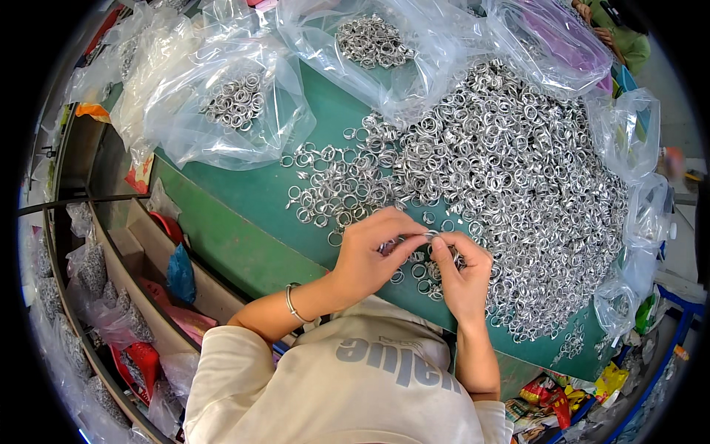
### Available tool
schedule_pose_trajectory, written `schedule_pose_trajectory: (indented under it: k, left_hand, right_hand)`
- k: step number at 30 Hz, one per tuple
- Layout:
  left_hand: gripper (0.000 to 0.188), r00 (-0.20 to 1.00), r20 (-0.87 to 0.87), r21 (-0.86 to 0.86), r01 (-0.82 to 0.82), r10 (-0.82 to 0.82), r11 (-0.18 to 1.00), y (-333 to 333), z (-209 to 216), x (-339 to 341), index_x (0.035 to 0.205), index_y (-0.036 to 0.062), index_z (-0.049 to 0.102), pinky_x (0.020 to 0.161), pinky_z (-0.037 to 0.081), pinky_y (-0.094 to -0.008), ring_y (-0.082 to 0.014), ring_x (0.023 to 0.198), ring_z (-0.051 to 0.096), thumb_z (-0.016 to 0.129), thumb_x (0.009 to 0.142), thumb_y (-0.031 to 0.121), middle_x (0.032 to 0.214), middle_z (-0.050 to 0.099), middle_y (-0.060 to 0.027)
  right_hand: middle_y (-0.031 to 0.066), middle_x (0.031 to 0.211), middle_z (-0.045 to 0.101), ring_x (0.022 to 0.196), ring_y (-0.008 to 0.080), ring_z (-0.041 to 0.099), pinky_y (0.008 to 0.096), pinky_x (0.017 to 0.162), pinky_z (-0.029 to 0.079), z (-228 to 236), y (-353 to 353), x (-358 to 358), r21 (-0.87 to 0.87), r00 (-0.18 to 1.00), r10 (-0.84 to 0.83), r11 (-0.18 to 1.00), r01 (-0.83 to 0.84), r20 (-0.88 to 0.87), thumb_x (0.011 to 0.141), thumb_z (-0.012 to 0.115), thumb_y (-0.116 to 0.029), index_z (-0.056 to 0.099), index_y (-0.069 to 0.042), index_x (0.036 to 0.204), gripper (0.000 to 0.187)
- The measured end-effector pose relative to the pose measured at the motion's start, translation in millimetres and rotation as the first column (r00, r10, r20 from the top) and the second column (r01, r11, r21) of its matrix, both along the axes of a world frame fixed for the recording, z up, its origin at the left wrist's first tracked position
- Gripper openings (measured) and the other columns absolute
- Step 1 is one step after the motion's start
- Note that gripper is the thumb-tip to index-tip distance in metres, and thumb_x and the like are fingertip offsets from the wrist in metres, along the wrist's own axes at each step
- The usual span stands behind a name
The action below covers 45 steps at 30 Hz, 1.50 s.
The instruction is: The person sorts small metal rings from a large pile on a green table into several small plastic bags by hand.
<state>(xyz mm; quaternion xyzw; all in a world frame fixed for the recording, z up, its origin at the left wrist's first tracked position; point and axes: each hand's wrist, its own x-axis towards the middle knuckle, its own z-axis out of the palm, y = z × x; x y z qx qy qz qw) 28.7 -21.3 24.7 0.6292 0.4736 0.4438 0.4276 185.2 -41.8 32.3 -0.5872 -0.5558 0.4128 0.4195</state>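
In front of my body, both hands meet at the near edge of a heap of silver metal rings [510, 163]. A small silver ring [431, 234] is pinched between my left hand [373, 248] and my right hand [466, 281], thumb and forefinger of each touching it. More rings show behind the curled fingers of both hands; whether they are held or lie on the table I cannot tell. Just beyond my left hand, a looser group of rings [344, 181] spreads over the green tabletop [251, 214].
Clear plastic bags with rings lie at the far left [237, 100] and far middle [373, 41]. A purple container [562, 33] stands at the far right, near another person's hand [605, 35]. Open drawers [137, 251] with bagged parts line the left; colourful packets [547, 396] sit low right.
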Motion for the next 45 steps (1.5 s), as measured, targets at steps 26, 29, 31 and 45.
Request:
schedule_pose_trajectory:
  k: [26,29,31,45]
  left_hand:
    - [0.015,0.989,0.134,-0.233,0.091,-0.06,0.968,-11,5,-7,0.085,-0.0014,0.064,0.06,0.046,-0.022,-0.0118,0.071,0.057,0.071,0.072,-0.007,0.089,0.063,-0.0083]
    - [0.019,0.997,0.026,0.13,0.067,-0.071,0.989,-18,4,-7,0.086,-0.002,0.064,0.063,0.048,-0.0246,-0.0158,0.072,0.059,0.072,0.07,-0.009,0.088,0.062,-0.0103]
    - [0.022,0.995,0.02,0.215,0.087,-0.094,0.973,-18,0,-10,0.087,-0.0016,0.064,0.063,0.049,-0.0258,-0.0181,0.073,0.06,0.072,0.068,-0.01,0.086,0.062,-0.0113]
    - [0.021,0.814,0.569,-0.729,0.434,0.116,0.529,-14,14,-22,0.104,0.001,0.067,0.05,0.03,-0.0154,0.001,0.06,0.041,0.067,0.085,0.011,0.076,0.06,0.0042]
  right_hand:
    - [0.0103,0.07,0.059,0.051,0.0215,0.056,0.0292,0.045,0.042,2,-15,-6,0.306,0.949,-0.047,0.95,-0.054,0.313,0.081,0.062,-0.001,0.063,0.001,0.081,0.002]
    - [0.0102,0.072,0.06,0.053,0.0232,0.058,0.0297,0.046,0.044,1,-19,-4,0.39,0.933,-0.062,0.917,-0.087,0.355,0.078,0.064,0.001,0.065,0.001,0.083,0.005]
    - [0.0097,0.072,0.06,0.054,0.0227,0.058,0.0295,0.047,0.045,2,-23,-3,0.437,0.92,-0.061,0.891,-0.125,0.387,0.075,0.065,0.001,0.066,0.001,0.086,0.011]
    - [0.0041,0.067,0.056,0.05,0.0159,0.05,0.0256,0.042,0.037,-10,-25,6,0.647,0.857,-0.052,0.679,-0.347,0.513,0.062,0.073,0.002,0.071,-0.004,0.08,0.019]
